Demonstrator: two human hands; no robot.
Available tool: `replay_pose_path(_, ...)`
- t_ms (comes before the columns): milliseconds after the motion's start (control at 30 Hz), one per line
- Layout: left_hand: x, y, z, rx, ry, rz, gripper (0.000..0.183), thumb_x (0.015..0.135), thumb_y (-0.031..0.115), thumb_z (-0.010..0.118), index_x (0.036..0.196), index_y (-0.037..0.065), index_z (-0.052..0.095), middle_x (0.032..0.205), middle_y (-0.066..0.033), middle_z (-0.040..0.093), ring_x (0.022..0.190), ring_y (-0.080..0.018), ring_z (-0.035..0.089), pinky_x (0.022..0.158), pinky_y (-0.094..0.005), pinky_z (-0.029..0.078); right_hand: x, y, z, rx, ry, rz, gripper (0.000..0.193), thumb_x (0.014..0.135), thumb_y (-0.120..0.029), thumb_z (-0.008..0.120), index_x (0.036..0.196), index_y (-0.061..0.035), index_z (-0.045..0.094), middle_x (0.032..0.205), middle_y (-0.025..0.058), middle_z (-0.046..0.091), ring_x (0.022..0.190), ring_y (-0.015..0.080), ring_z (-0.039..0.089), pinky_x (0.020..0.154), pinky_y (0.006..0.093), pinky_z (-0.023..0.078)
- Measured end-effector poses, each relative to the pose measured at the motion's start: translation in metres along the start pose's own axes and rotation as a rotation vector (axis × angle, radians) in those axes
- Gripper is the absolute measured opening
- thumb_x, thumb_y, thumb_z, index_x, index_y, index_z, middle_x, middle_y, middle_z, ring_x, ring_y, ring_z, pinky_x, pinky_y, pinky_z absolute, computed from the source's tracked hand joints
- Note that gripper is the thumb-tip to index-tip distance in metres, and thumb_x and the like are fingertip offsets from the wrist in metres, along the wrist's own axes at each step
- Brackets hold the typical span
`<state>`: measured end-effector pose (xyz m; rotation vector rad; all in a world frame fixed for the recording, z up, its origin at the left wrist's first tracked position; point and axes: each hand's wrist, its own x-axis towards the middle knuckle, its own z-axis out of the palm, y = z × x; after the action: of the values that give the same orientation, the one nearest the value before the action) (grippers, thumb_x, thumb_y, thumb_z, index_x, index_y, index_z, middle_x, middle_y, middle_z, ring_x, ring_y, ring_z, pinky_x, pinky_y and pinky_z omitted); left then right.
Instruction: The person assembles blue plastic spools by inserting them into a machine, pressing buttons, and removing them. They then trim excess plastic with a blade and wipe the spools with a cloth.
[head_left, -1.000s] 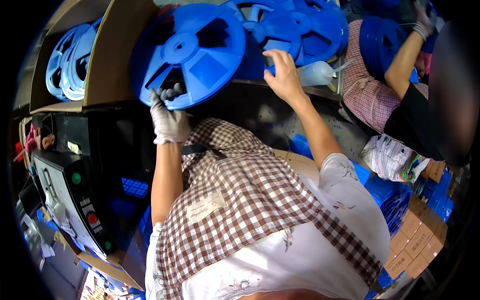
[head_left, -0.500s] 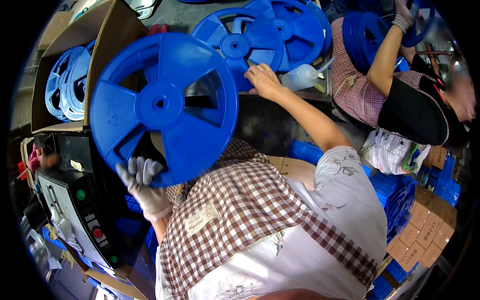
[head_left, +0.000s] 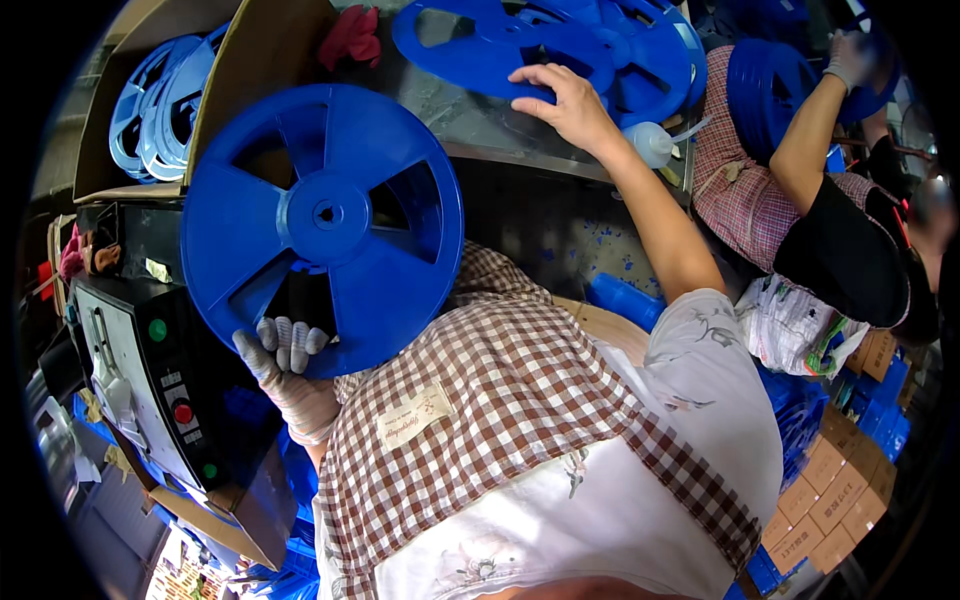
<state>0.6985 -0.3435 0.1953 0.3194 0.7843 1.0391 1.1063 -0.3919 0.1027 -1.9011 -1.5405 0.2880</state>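
Against my apron, my left hand (head_left: 285,365), in a pale glove, grips the lower rim of a large blue plastic reel (head_left: 375,290). Its fingers are curled through a gap between the spokes, and the reel stands upright, its round face showing. My bare right hand (head_left: 575,110) reaches over the metal table with thumb and fingers apart. Just beyond those fingers lies another blue reel (head_left: 450,62), overlapping more blue reels (head_left: 650,75). Whether the fingertips touch it I cannot tell. Beside my right wrist stands a translucent squeeze bottle (head_left: 650,145) with a thin spout.
An open cardboard box (head_left: 245,85) holds several lighter blue reels (head_left: 160,110) at left. Below it sits a machine panel with coloured buttons (head_left: 165,370). Red cloth (head_left: 350,38) lies on the metal table (head_left: 450,110). A co-worker (head_left: 800,190) handles stacked reels at right; cartons (head_left: 830,490) stand lower right.
My right hand has come away from the table reel's near edge, its fingers now more spread. The held reel has turned slightly, still in my left hand. The whole view has shifted.
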Motion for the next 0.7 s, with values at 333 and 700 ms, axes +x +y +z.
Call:
replay_pose_path(333,0.002,-0.023,0.02,0.549,-0.024,-0.043,0.091,0.081,0.073,0.047,0.144,0.011,0.026,0.136,-0.0115,0.042,0.124,-0.0258,0.042,0.107,-0.0411,0.032,-0.038,-0.216,0.069,0.778,-0.278,-0.271,0.048,0.078,-0.018,0.073,0.123,-0.0086,0.06,0.096,0.0091,0.058,0.09,0.0208,0.055,0.083,0.0331,0.048)
replay_pose_path(700,0.016,-0.031,0.003,0.257,0.179,-0.145,0.031,0.092,0.036,0.058,0.09,0.005,0.06,0.087,-0.0046,0.06,0.082,-0.0161,0.057,0.086,-0.0331,0.047,0.019,-0.172,0.063,0.363,-0.332,-0.447,0.031,0.087,-0.03,0.061,0.105,-0.0056,0.064,0.111,0.0111,0.063,0.105,0.025,0.058,0.091,0.0381,0.045)
